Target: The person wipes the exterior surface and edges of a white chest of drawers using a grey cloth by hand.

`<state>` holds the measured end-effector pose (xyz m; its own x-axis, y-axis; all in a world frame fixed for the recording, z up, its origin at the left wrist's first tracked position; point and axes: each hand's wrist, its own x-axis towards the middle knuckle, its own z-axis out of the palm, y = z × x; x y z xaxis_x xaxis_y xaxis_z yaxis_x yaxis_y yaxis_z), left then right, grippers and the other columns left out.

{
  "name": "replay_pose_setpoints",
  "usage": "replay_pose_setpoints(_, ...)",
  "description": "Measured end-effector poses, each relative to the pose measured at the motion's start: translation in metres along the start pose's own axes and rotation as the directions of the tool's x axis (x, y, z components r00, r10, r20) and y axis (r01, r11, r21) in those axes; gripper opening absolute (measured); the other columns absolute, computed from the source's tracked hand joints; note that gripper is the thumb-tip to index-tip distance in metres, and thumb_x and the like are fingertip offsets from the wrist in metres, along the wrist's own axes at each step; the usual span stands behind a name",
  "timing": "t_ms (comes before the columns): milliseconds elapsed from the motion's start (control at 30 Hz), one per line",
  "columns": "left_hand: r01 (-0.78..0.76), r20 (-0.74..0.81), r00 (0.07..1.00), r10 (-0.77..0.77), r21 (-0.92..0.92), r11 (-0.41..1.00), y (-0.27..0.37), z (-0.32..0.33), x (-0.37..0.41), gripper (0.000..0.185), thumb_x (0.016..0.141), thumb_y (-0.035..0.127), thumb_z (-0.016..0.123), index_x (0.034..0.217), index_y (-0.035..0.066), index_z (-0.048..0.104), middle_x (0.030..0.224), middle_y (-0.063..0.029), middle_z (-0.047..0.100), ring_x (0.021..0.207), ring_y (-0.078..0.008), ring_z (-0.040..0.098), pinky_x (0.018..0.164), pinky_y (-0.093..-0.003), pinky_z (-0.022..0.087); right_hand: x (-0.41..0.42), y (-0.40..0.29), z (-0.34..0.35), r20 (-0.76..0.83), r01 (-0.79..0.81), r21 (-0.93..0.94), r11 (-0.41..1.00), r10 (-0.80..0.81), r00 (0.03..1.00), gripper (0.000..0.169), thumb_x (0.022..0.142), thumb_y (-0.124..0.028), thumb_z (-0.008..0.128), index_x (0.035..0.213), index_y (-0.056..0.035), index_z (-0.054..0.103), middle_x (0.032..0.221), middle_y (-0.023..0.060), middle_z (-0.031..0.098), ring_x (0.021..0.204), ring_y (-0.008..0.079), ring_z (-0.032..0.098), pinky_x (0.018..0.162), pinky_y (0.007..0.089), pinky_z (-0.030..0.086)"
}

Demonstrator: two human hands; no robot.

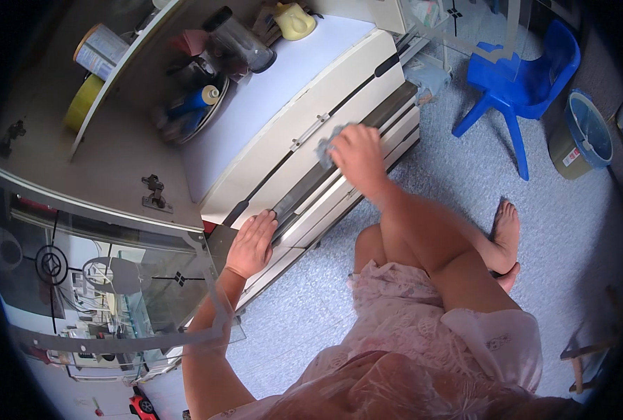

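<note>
A white cabinet with drawer fronts [301, 123] stands before me, its upper compartment uncovered. My right hand [361, 155] presses a crumpled grey-blue cloth [328, 147] against the drawer front, just below a small metal fitting [310, 132]. To the left, my left hand [252, 241] lies with its fingers extended on the dark ledge [290, 197] of the cabinet and holds nothing. Inside the compartment, a dark clear cylindrical container [243, 44], a yellow object [294, 21] and a plate [206, 123] with a blue tube [193, 102] rest on the white shelf.
A glass door [148, 299] stands swung out at my left, over my forearm; another glass door [469, 31] is at the upper right. A blue plastic chair [526, 79] and a lined waste bin [579, 136] stand on the floor. A red toy car [143, 404] lies at the lower left.
</note>
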<state>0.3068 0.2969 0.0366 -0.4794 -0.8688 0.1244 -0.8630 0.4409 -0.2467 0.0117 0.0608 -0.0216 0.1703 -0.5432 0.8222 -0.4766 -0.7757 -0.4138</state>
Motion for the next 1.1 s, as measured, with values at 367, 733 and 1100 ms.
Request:
replay_pose_setpoints(367,0.006,-0.018,1.000,-0.006,-0.024,1.000,0.003,-0.003,0.004,0.063,0.089,0.007,0.070,0.151,0.003,0.058,0.165,-0.0143,0.055,0.156,-0.0300,0.049,0.132,-0.0477,0.035,-0.010,-0.063,0.017,-0.003,0.177,0.126,0.976,-0.178,0.984,0.023,0.076,-0.026,0.087,0.087,-0.0144,0.070,0.097,0.0019,0.060,0.102,0.0240,0.061,0.098,0.0447,0.043)
replay_pose_setpoints(733,0.020,0.031,0.999,-0.020,-0.026,0.999,0.000,0.001,0.001,0.063,0.089,0.011,0.071,0.150,0.002,0.059,0.167,-0.0151,0.053,0.159,-0.0303,0.045,0.133,-0.0489,0.032,0.016,0.054,-0.016,-0.129,-0.042,-0.052,0.998,0.035,0.991,0.021,0.084,-0.019,0.087,0.102,-0.0133,0.077,0.107,0.0010,0.068,0.108,0.0241,0.066,0.105,0.0473,0.041)
replay_pose_setpoints(1100,-0.050,0.140,0.989,0.045,0.032,0.998,-0.010,-0.008,-0.001,0.066,0.092,0.014,0.069,0.156,0.004,0.055,0.169,-0.0126,0.052,0.162,-0.0276,0.041,0.136,-0.0479,0.026,0.024,0.109,-0.020,-0.229,-0.193,-0.209,0.959,0.144,0.963,0.017,0.089,-0.023,0.086,0.102,-0.0163,0.076,0.107,-0.0018,0.066,0.109,0.0226,0.066,0.121,0.0593,0.036)
